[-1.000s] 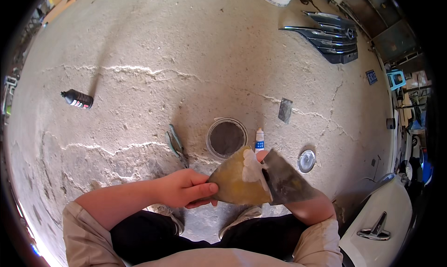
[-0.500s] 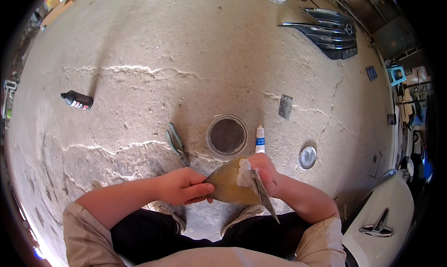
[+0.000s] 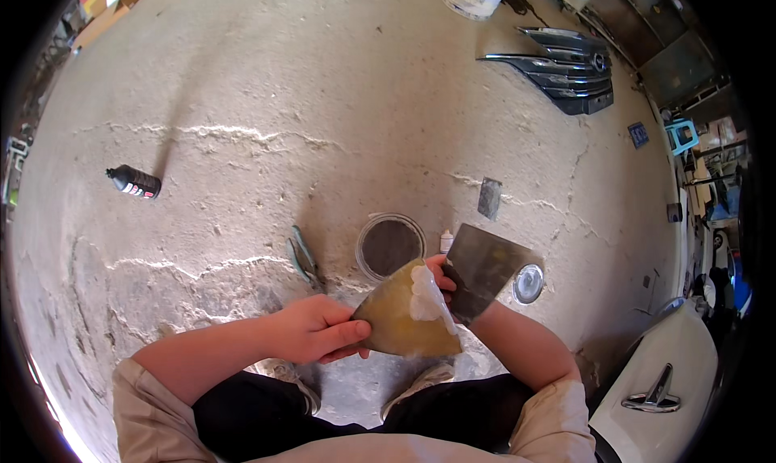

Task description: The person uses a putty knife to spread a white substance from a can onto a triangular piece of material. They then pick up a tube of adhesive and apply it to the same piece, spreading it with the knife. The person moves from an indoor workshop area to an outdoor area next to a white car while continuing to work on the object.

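Yellow spreader (image 3: 396,324): held above the floor (image 3: 242,67), on the near side of the open tin (image 3: 361,249); thin, smooth, fan-shaped.
White paste (image 3: 424,297): thick, uneven smear along the yellow spreader's broad edge.
Left hand (image 3: 319,331): clamped on the narrow end.
Right hand (image 3: 440,275): apart from the left, gripping the dark spreader (image 3: 491,267), flat, scuffed, straight-edged.
Step in hand: by my reading, working paste between both spreaders; from here I cannot tell whether they touch.
Next move calls for: probably a low edge angle, steady left grip.
Open tin: round rim, dark matte interior.
Floor: rough, cracked concrete.
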`<state>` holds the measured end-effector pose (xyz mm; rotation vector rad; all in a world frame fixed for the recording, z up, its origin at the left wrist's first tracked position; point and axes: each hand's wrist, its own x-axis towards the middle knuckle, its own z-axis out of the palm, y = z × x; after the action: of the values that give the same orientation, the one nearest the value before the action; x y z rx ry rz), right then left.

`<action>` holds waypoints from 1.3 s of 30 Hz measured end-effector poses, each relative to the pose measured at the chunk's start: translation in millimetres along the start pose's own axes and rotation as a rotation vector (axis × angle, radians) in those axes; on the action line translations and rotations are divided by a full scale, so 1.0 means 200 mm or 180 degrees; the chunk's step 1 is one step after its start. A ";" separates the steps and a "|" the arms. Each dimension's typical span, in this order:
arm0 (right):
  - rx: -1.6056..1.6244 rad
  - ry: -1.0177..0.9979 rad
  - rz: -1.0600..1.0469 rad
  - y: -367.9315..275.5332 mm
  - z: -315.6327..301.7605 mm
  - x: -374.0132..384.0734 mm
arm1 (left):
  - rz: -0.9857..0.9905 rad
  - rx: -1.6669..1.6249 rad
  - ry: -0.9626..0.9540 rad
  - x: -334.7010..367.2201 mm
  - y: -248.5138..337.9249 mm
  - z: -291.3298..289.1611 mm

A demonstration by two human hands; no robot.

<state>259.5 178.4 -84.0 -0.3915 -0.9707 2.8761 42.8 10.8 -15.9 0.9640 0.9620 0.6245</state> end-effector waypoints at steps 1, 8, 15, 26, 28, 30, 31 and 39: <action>0.0049 -0.0277 0.0021 -0.05 0.06 -0.01 | -0.0152 0.0047 -0.0040 0.01 0.02 0.01; 0.0691 0.1224 0.0668 0.02 0.20 -0.09 | -0.0631 -0.0065 -0.0093 0.05 -0.01 0.02; -0.2692 0.0100 -0.0522 0.21 -0.05 0.00 | -0.0479 -0.0365 0.0229 0.01 -0.01 0.01; -0.0493 -0.0585 -0.0069 -0.19 0.13 -0.01 | -0.0495 -0.0294 0.0035 0.03 0.01 0.00; -0.0801 -0.0277 0.0259 -0.19 0.15 -0.02 | -0.0483 -0.0231 -0.0073 0.03 0.00 0.00; -0.1346 0.0691 0.0846 -0.17 0.19 -0.09 | -0.0501 -0.0270 -0.0204 0.06 0.01 0.00; -0.1208 0.1117 0.0782 -0.14 0.22 -0.08 | -0.0556 -0.0266 -0.0144 0.05 0.00 0.01; 0.0322 0.2181 -0.0633 -0.06 -0.12 0.09 | -0.0706 -0.1074 0.0847 0.01 -0.01 -0.01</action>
<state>248.4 204.1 -99.3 -1.0977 -0.6807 2.3174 41.9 12.3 -19.2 0.4743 1.1368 0.7102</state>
